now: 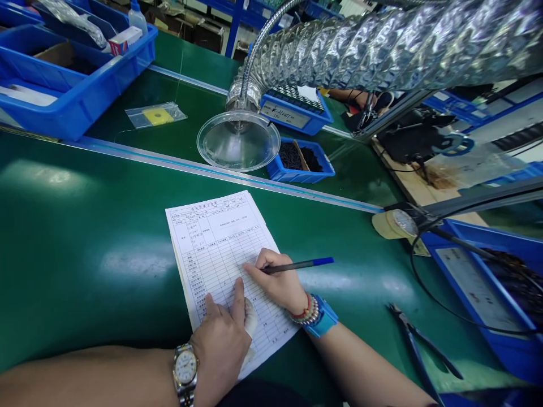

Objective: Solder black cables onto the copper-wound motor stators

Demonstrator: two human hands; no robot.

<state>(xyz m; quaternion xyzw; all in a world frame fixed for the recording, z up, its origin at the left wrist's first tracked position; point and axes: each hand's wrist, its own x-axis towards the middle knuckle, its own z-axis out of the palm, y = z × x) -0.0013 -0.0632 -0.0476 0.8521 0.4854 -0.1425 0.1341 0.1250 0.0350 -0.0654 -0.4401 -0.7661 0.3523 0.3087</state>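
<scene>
A printed form (pixel 229 220) with a ruled table and some handwriting lies on the green bench, on top of further sheets. My left hand (pixel 223 339) rests on its lower part, two fingers stretched out and apart on the paper. Something white wraps the thumb of that hand, and a metal wristwatch (pixel 185 366) is on its wrist. To the right, my right hand (pixel 282 282) grips a dark pen (pixel 292 265) whose blue end points right; the pen's tip is hidden by the fingers. This hand touches the form and wears beads and a blue wrist strap (pixel 324 316).
Diagonal cutters (pixel 413 339) lie at the right, near a blue bin (pixel 470 282) and a tape roll (pixel 394 224). An extraction hood (pixel 238 141) on a foil duct hangs over the back. Blue trays (pixel 114 73) and a small divided bin (pixel 301 176) stand behind.
</scene>
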